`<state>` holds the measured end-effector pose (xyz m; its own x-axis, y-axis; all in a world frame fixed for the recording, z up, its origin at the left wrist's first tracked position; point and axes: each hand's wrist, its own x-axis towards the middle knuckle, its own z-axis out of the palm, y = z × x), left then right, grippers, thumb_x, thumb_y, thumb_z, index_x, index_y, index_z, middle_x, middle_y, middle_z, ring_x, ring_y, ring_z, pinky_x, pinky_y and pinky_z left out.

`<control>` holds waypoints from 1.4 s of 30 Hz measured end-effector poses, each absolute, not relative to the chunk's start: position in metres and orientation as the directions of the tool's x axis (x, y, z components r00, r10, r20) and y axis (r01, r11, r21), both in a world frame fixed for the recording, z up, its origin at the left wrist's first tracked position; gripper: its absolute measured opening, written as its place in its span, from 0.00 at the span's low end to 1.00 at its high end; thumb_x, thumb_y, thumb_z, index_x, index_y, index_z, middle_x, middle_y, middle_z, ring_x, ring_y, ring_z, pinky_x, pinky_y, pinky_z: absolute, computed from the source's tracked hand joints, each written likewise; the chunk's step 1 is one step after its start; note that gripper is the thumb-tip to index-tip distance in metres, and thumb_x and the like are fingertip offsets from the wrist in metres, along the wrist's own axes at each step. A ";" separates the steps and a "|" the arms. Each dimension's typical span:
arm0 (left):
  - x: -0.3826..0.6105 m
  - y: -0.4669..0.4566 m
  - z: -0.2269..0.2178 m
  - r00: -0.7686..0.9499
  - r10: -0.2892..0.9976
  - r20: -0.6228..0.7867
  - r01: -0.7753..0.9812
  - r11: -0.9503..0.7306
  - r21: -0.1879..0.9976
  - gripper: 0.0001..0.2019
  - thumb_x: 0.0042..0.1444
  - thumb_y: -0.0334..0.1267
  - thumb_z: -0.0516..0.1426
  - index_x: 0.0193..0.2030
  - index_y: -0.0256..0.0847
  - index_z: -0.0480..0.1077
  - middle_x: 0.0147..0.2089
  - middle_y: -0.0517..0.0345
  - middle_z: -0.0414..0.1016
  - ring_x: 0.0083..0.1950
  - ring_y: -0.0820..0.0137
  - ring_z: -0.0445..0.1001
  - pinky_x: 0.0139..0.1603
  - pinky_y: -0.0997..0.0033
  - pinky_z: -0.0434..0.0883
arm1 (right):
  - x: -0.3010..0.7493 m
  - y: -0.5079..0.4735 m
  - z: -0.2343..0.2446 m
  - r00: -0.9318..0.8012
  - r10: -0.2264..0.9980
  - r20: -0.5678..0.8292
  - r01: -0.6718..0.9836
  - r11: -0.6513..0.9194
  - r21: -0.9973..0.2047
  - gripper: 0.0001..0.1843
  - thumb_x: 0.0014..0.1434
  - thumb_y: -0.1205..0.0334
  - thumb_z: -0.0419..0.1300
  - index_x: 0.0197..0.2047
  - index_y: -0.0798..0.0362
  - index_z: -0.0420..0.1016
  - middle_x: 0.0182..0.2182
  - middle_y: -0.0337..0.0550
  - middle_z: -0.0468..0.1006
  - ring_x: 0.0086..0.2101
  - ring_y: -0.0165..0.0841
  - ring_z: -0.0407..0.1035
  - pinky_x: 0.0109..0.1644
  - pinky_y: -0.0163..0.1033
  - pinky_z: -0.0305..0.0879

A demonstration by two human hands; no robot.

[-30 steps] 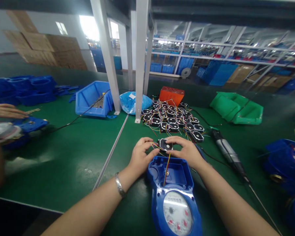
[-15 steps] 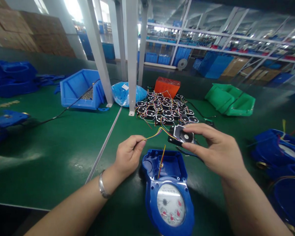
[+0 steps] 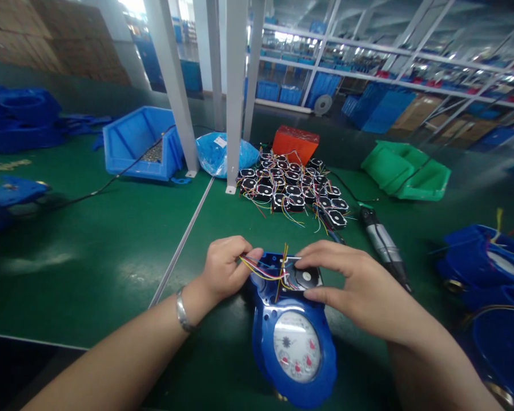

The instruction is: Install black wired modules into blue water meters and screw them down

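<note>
A blue water meter (image 3: 260, 325) lies in front of me, its round dial (image 3: 297, 346) facing up with red pointers. Over the box-shaped recess at its far end, my right hand (image 3: 346, 279) grips a black motor module (image 3: 305, 276) by its edges, between thumb and fingers. Whether the module touches the recess floor is hidden. Coloured wires (image 3: 263, 274) run from the module to my left hand (image 3: 227, 265), which pinches them just left of the recess. Separate yellow and red wires (image 3: 284, 256) stick up out of the meter beside the module.
Several black modules (image 3: 291, 191) with loose wires lie in a cluster beyond the meter. A grey electric screwdriver (image 3: 383, 242) rests at the right. Bins, one blue (image 3: 139, 165) and one green (image 3: 405, 171), an orange box (image 3: 295, 144) and metal posts (image 3: 235, 97) stand farther back. More blue meters (image 3: 497, 274) sit at the right.
My right hand has brought the black module down and toward me, from beyond the meter to over its recess. My left hand still pinches the wires, now lower and nearer the recess.
</note>
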<state>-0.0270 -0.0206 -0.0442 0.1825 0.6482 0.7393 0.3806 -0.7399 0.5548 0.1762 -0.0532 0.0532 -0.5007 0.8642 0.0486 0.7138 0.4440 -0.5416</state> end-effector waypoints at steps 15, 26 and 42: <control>-0.026 -0.020 -0.042 0.373 0.814 0.444 0.098 -0.511 0.854 0.15 0.57 0.42 0.50 0.46 0.35 0.69 0.43 0.50 0.68 0.46 0.68 0.66 0.48 0.67 0.64 | 0.177 -0.056 0.046 -0.540 0.839 0.073 0.717 0.503 -0.482 0.13 0.47 0.66 0.64 0.38 0.51 0.71 0.39 0.36 0.71 0.41 0.26 0.66 0.47 0.33 0.63; -0.023 -0.022 -0.038 0.492 0.840 0.230 0.034 -0.283 0.959 0.16 0.56 0.44 0.50 0.43 0.35 0.71 0.43 0.52 0.73 0.46 0.68 0.70 0.48 0.69 0.64 | 0.168 -0.061 0.041 -0.610 0.792 0.024 0.770 0.600 -0.216 0.07 0.57 0.63 0.54 0.35 0.50 0.74 0.37 0.40 0.69 0.40 0.31 0.62 0.46 0.41 0.58; -0.032 -0.010 -0.019 0.649 0.752 -0.116 0.180 -0.003 0.984 0.18 0.49 0.45 0.56 0.42 0.33 0.70 0.39 0.52 0.74 0.37 0.68 0.71 0.38 0.71 0.67 | 0.271 0.001 0.046 0.276 0.943 0.183 0.851 -0.152 -0.502 0.14 0.53 0.62 0.56 0.42 0.57 0.73 0.33 0.43 0.74 0.30 0.28 0.67 0.34 0.32 0.63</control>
<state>-0.0321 -0.0100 -0.0190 0.6493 0.7516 -0.1164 0.1800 -0.0032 0.9837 0.2706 0.0006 0.0459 0.2764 0.9434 0.1831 0.8513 -0.1519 -0.5023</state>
